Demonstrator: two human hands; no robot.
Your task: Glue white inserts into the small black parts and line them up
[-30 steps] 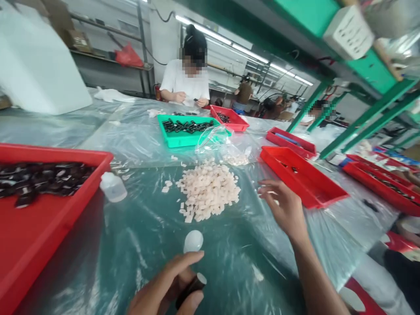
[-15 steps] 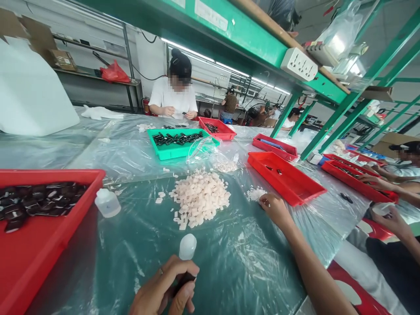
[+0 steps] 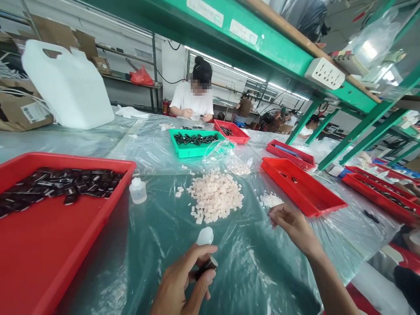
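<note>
cylinder of dark glossy material with a pale end sits pinched in the left hand over the green film-covered table; the right hand, curled, is beside the white granule heap toward the table's right edge, its grip impossible to tell.

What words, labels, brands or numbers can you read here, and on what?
No text is readable.
Two white labels on the green beam: too blurred.
Label on the cardboard box at left: too small.
White jug, dark piece in the left hand: no lettering I can make out.
</note>
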